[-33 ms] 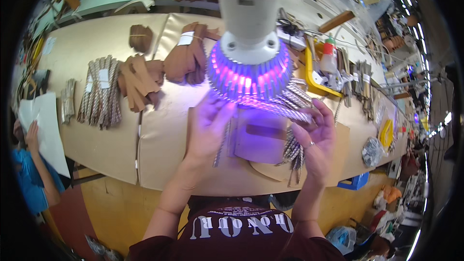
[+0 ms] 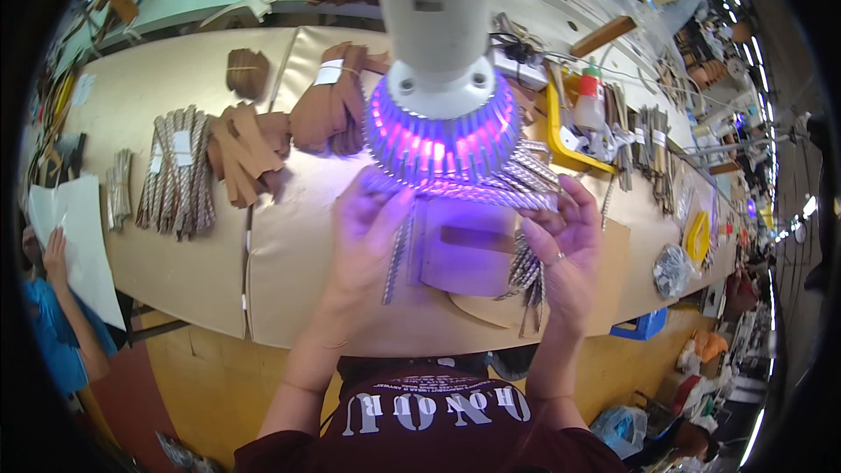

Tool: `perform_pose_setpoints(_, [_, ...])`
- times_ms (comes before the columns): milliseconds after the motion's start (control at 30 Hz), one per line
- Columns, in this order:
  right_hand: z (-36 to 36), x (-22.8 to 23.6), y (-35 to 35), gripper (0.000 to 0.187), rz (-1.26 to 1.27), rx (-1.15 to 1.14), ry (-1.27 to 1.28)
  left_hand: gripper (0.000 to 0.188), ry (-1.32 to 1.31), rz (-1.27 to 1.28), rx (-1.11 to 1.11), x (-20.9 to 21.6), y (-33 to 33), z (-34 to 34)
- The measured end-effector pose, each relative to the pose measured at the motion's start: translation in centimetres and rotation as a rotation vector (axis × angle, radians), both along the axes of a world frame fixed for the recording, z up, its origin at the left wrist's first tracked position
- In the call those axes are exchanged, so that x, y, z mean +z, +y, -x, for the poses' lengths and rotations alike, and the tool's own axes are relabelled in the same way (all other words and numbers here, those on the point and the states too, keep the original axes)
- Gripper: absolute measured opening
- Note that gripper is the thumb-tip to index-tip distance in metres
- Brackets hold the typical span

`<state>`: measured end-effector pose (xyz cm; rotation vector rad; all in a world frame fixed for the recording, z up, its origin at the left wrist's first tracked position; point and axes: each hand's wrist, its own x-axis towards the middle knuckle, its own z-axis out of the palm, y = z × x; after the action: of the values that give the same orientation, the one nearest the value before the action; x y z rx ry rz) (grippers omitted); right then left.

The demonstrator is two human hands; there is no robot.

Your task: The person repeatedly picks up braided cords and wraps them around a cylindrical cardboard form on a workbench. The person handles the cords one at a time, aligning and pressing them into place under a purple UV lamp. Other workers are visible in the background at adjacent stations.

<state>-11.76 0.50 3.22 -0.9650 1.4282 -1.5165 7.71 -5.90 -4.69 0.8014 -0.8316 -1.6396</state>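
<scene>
A silvery-brown braided strap is stretched between my two hands below a lamp glowing purple. My left hand pinches its left end, partly washed out by the purple light. The thumb and fingers of my right hand close on the right end. Behind it lie more braided straps, partly hidden by the lamp. Under my hands are a flat panel with a dark slot-like band, and a bunch of braided straps beside my right hand.
Left on the table lie bundled braided straps and brown strips. A yellow tray and a red-capped bottle stand at the right. A person in blue holds a white sheet at far left.
The strap's right end has risen slightly, so it lies more level between my hands. The whole view has shifted a little.
</scene>
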Motion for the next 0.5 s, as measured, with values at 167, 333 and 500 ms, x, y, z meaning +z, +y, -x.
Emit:
perform_pose_setpoints(167, [-2.7,-1.0,-2.1,0.034,-0.047,0.084,-0.351,0.013,-0.069,0.151,-0.008,0.7,4.1,-1.8])
perform_pose_setpoints(333, [-5.1,-1.3,-2.8,0.022,-0.118,0.248,-0.277,0.025,-0.121,0.234,-0.104,0.6,8.6,0.6])
perform_pose_setpoints(500, [-3.1,0.7,-2.5,0.022,-0.332,0.327,0.143,0.028,-0.392,0.561,-0.151,-0.1,8.2,0.4])
